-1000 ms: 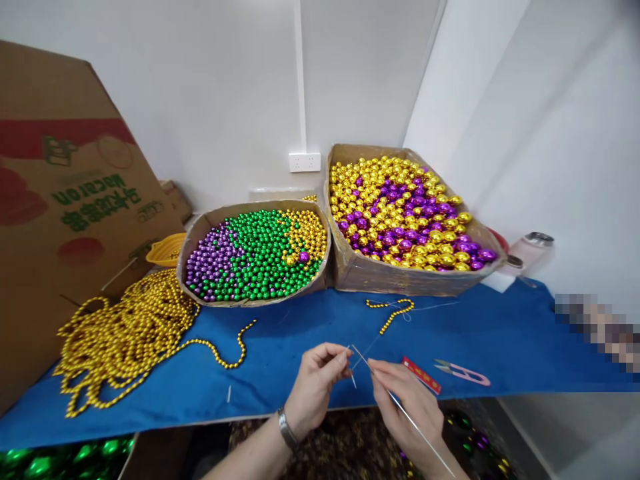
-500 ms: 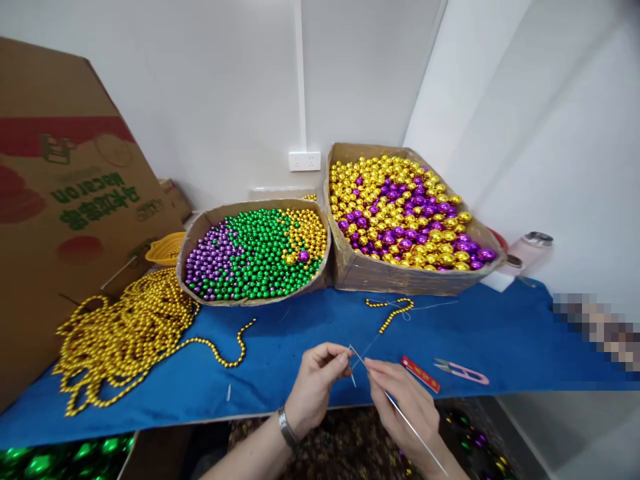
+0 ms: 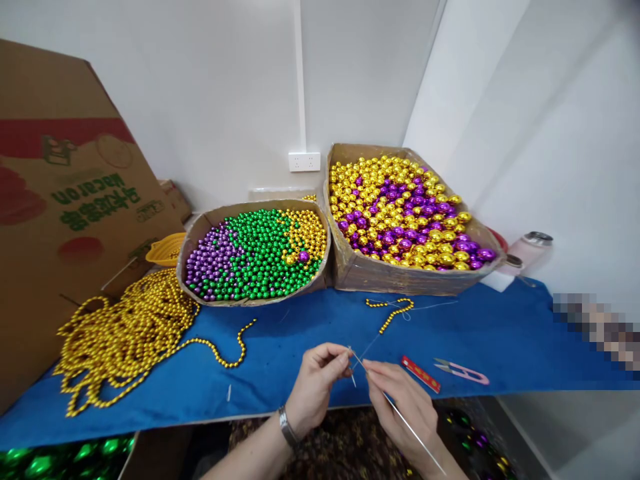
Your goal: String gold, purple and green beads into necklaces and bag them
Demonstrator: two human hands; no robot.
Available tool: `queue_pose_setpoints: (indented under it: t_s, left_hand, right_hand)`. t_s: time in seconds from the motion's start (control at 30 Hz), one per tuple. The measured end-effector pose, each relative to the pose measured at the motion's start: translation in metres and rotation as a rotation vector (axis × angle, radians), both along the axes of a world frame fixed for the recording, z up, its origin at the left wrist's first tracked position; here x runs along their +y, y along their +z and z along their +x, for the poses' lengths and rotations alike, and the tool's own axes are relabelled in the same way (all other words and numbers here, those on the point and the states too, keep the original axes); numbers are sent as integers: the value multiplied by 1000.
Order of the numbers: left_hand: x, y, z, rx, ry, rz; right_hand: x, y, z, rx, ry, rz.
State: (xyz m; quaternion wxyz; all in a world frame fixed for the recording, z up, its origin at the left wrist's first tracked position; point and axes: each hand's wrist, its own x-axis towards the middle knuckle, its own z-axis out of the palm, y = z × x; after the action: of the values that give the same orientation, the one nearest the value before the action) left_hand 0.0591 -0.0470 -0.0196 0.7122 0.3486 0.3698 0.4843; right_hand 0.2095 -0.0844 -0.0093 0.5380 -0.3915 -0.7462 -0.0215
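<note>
My left hand (image 3: 315, 383) pinches the end of a thin thread (image 3: 373, 343) near its fingertips. My right hand (image 3: 405, 407) is closed on a long metal needle (image 3: 395, 410) that runs from the fingertips back along my wrist. The needle tip meets the thread between the two hands, over the front edge of the blue cloth (image 3: 500, 333). The thread leads away to a short strand of gold beads (image 3: 393, 310) lying on the cloth. A steel watch band shows on my left wrist.
A cardboard tray of small purple, green and gold beads (image 3: 253, 253) and a box of larger gold and purple beads (image 3: 400, 213) stand at the back. A heap of gold bead strands (image 3: 120, 333) lies left beside a big carton (image 3: 60, 200). Thread snips (image 3: 463, 372) and a red strip (image 3: 421, 374) lie right.
My right hand has edged slightly left along the needle toward my left hand. Everything else has stayed put.
</note>
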Motion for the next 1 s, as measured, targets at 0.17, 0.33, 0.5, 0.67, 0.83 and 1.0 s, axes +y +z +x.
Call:
queue_pose_setpoints:
  t_s: [0.17,0.33,0.5,0.67,0.83,1.0]
  left_hand:
    - [2,-1,1,-83,-21,-76]
    - [4,1,2,-217,-78,-166]
    - [10,3,-2,-277,-143,-205]
    - [15,13,-4,-234,-203,-212]
    - [33,24,5,-85,-152,-33]
    - [77,7,16,545,86,348]
  right_hand:
    - [0,0,-1,4,3,-11]
    - [1,-3,-2,-6,37,-9]
    - [3,-4,0,-11,52,-14]
    - [6,-4,-4,27,83,-128]
    - [21,1,-6,213,33,-333]
    - [61,45,29,305,-30,-480]
